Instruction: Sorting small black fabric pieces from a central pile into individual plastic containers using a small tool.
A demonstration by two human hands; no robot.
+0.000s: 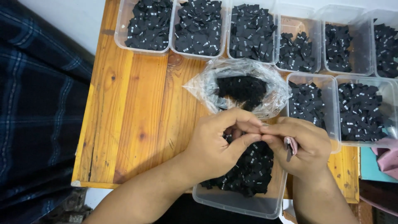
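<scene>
Over the clear plastic tub (232, 203) of small black fabric labels (248, 174), I see 2 hands meeting.
Left hand (219, 143) and right hand (300, 145) pinch fingertips together; can't tell what's between. Crumpled clear plastic bag (273, 93) just beyond.

I'm looking down on a small garment-label sorting bench, workshop-like; a plain wooden table (137, 103) carries rows of clear plastic tubs (360, 45) full of black woven labels (199, 25); a plastic bag (244, 87) holds more
</scene>
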